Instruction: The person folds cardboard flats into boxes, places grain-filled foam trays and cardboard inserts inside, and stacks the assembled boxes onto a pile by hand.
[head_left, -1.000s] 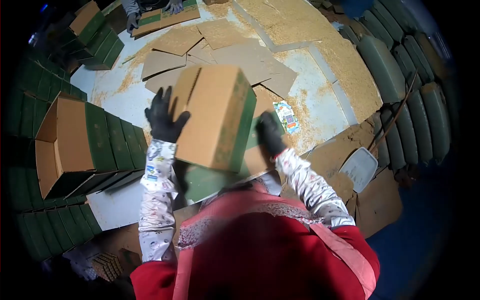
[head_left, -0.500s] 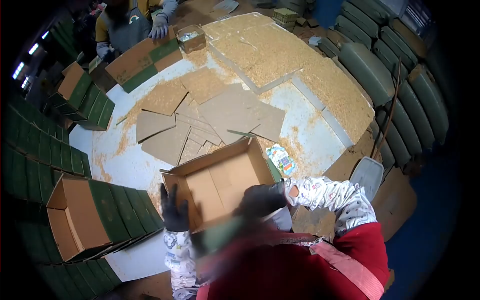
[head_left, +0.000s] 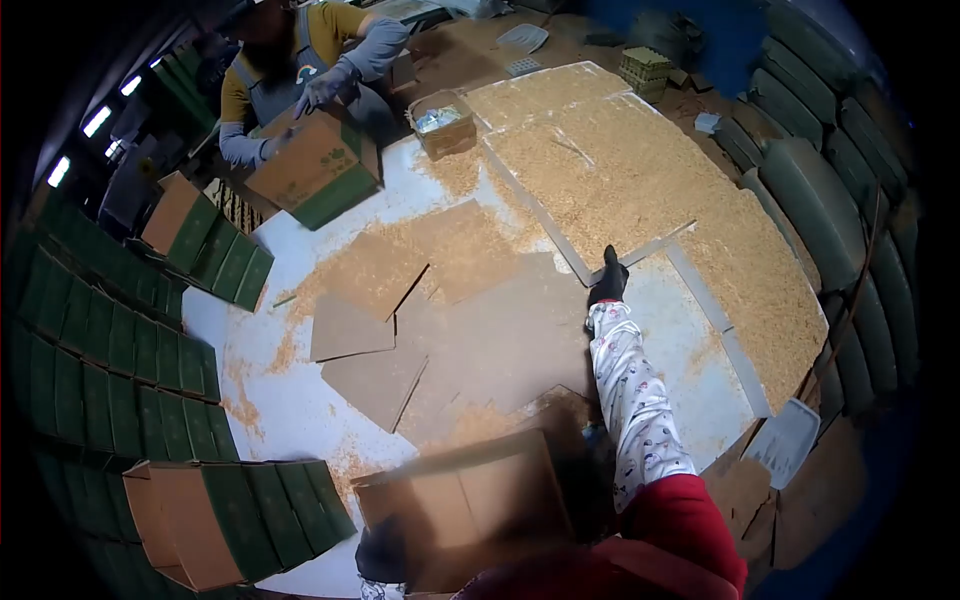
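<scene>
An open cardboard box stands at the near edge of the white table, its inside visible and its near side hidden by my body. My left hand, in a black glove, is at the box's left side; its fingers are dark and blurred. Stretched far forward, my gloved right hand is at the corner of the grey divider strips, beside the wood shavings. One finger or thumb points up, and the other fingers are not clear. Flat cardboard sheets lie between the box and the shavings.
Across the table a co-worker in grey gloves handles a green and brown box. A small carton with packets stands nearby. Green boxes line the left. Full sacks and a white scoop are on the right.
My right hand has left the open box and reached forward to the divider strips. The view has tipped up, so the box appears lower. The co-worker's hands have moved onto their box.
</scene>
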